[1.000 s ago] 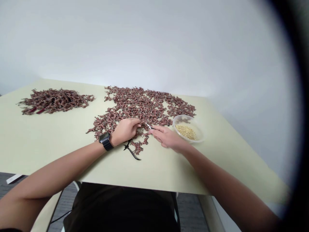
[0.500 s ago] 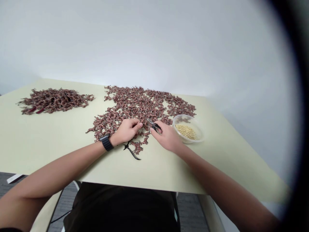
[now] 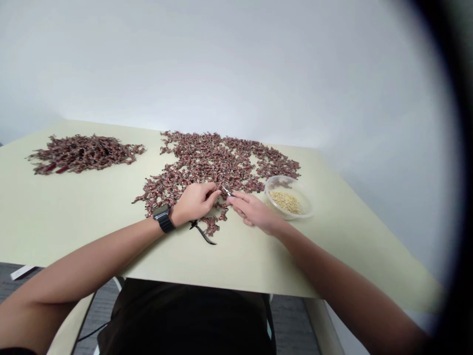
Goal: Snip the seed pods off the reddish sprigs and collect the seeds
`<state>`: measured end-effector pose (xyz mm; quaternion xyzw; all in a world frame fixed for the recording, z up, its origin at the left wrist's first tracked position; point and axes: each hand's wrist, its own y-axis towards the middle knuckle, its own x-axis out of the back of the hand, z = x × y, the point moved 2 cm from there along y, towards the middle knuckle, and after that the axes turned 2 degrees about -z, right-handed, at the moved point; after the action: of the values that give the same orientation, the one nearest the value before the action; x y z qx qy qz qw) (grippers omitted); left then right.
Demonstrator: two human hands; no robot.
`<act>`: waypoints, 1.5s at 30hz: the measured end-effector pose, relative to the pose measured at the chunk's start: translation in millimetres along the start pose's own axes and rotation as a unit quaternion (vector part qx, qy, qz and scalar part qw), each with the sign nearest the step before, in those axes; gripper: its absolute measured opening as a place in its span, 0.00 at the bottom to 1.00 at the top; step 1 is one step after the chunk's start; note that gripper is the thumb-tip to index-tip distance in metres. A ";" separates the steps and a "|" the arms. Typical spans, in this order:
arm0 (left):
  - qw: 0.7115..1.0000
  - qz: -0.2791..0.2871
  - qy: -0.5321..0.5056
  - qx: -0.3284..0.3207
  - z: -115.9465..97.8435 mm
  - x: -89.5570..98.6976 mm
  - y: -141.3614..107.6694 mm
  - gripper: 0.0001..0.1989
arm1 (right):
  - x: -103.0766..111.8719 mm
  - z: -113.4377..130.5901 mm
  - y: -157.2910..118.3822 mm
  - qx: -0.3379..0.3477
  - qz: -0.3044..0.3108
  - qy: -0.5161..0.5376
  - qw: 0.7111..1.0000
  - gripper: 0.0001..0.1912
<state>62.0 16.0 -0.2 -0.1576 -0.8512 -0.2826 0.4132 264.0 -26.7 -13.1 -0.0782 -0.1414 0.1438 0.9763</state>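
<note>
My left hand (image 3: 196,201), with a dark watch (image 3: 164,218) at the wrist, is closed in a pinch at the near side of a spread of small brown figures (image 3: 207,158). What it pinches is too small to make out. My right hand (image 3: 254,211) is wrapped round a pair of pliers (image 3: 226,191), whose metal jaws point left and reach my left fingertips. Most of the pliers' handles are hidden by the fingers. Below my left hand, a second dark-handled tool (image 3: 204,233) lies on the table, its far end partly hidden.
A clear round bowl (image 3: 307,209) with small gold-coloured pieces (image 3: 285,201) stands right of my right hand. A heap of similar brown pieces (image 3: 84,154) lies on the left of the pale table (image 3: 155,256), with red strips at its front. A wall rises behind.
My right hand has turned and moved slightly, bringing the pliers' jaws to my left fingertips; its handles are now more hidden. My left hand has barely shifted.
</note>
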 end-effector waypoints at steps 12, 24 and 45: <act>1.000 -0.002 -0.005 -0.001 -0.4 0.8 -0.4 0.17 | -0.6 4.0 -4.0 -0.055 0.062 0.155 0.984 0.16; 1.000 0.004 -0.025 -0.003 0.0 1.1 -0.4 0.18 | 0.4 2.7 -3.0 -0.062 0.080 0.177 0.979 0.16; 0.999 0.018 -0.038 -0.015 -1.0 2.7 0.2 0.18 | 1.9 2.3 -1.2 0.056 -0.050 -0.059 0.995 0.16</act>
<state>61.1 15.6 2.5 -0.1893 -0.8588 -0.2821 0.3834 265.3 -26.9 -10.2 -0.0076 -0.1943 0.1073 0.9750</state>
